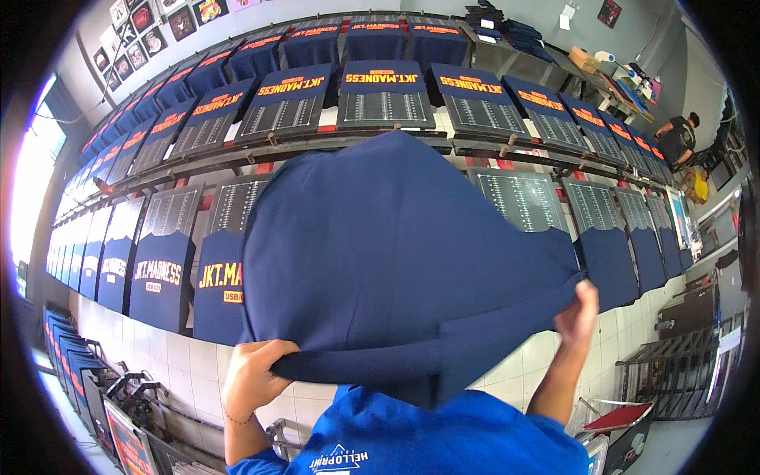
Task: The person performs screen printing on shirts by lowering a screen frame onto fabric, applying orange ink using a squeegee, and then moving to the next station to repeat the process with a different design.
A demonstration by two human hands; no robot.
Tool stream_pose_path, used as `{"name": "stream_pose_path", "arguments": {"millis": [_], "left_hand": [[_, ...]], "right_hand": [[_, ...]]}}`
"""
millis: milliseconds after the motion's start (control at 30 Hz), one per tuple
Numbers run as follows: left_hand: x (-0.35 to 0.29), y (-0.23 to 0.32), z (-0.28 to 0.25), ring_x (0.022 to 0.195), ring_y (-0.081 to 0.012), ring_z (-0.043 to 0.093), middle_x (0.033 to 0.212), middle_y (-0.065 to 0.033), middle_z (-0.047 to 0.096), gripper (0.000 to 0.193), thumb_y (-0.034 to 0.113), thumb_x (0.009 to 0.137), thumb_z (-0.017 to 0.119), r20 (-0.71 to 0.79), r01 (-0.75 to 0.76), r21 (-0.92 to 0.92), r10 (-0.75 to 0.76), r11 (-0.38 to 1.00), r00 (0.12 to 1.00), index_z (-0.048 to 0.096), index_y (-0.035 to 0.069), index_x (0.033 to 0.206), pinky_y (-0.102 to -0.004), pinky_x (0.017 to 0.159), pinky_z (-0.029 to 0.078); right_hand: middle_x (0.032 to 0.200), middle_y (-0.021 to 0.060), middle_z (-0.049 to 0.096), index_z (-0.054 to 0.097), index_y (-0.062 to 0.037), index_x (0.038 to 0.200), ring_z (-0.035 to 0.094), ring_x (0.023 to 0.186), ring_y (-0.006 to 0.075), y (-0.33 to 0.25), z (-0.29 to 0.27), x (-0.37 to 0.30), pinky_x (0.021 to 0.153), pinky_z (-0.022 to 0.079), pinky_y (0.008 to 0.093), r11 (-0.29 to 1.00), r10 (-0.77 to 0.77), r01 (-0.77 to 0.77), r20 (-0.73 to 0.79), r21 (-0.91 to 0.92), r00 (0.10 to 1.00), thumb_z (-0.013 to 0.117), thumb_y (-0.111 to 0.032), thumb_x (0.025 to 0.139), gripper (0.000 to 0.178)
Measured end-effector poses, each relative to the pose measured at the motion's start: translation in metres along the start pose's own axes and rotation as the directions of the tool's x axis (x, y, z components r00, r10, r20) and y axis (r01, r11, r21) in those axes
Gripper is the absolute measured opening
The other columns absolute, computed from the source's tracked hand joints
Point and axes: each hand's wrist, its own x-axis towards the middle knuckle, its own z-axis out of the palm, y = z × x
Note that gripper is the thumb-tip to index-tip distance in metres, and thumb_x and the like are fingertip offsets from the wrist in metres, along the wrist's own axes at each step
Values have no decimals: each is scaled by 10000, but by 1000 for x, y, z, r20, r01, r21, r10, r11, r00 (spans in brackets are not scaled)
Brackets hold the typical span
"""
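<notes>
A large navy fabric panel is stretched out in front of me, its near edge folded over in a loose band. My left hand grips its near left corner, fingers wrapped round the cloth. At the right corner, my right hand pinches the edge between thumb and fingers. The cloth billows over a printing board in the near row and hides it. Just left of it, a printed navy panel with orange lettering is partly covered. To the right, a plain navy panel lies on its marked black board.
Long racks of tilted boards carry several printed navy panels beyond me. Folded dark fabric is stacked on a table at the back right. A person stands far right. Metal racks and a red-topped frame are nearer on the right.
</notes>
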Motion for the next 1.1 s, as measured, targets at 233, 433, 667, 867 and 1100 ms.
{"name": "stream_pose_path", "arguments": {"millis": [233, 433, 667, 867, 1100], "left_hand": [[-34, -94, 104, 970, -381, 678, 1042, -229, 697, 530, 372, 766, 805, 427, 251, 1, -227, 968, 875, 676, 0, 1121, -403, 846, 537], [-31, -176, 187, 1066, -339, 642, 1134, -219, 667, 478, 362, 871, 719, 417, 221, -135, -147, 966, 897, 660, -18, 1155, -407, 939, 498], [41, -230, 261, 1347, -257, 457, 1459, -178, 478, 662, 516, 1046, 362, 478, 575, -814, -659, -83, 581, 427, -7, 1447, -380, 1125, 357], [-71, -302, 306, 1309, -227, 498, 1356, -177, 582, 665, 512, 1028, 419, 505, 655, -729, -489, 199, 711, 453, -18, 1429, -376, 1103, 377], [-82, -286, 292, 1179, -223, 584, 1314, -153, 608, 468, 313, 1041, 502, 565, 481, -824, -494, -300, 660, 499, -45, 1343, -356, 1029, 432]], "right_hand": [[1016, 147, 708, 624, -56, 1008, 724, 814, 273, 143, -73, -36, 691, 608, 383, 890, 456, -457, 8, 4, 890, 574, -212, 916, 188], [1130, 176, 664, 586, 9, 1168, 674, 1004, 272, 199, -135, -45, 854, 555, 390, 531, 679, -632, -163, -565, 716, 588, -394, 960, 453], [1432, 220, 495, 391, 36, 1463, 505, 1300, 323, 329, -153, 11, 1085, 407, 438, 584, 768, -798, -219, -148, 602, 482, -605, 975, 811], [1328, 152, 596, 480, 62, 1371, 603, 1150, 272, 321, -210, -62, 1022, 443, 374, 708, 636, -633, -107, -313, 765, 600, -364, 972, 596], [1197, 132, 658, 585, 36, 1241, 632, 1112, 220, 282, -147, -65, 990, 484, 373, 695, 704, -700, 41, 162, 709, 606, -276, 972, 413]]}}
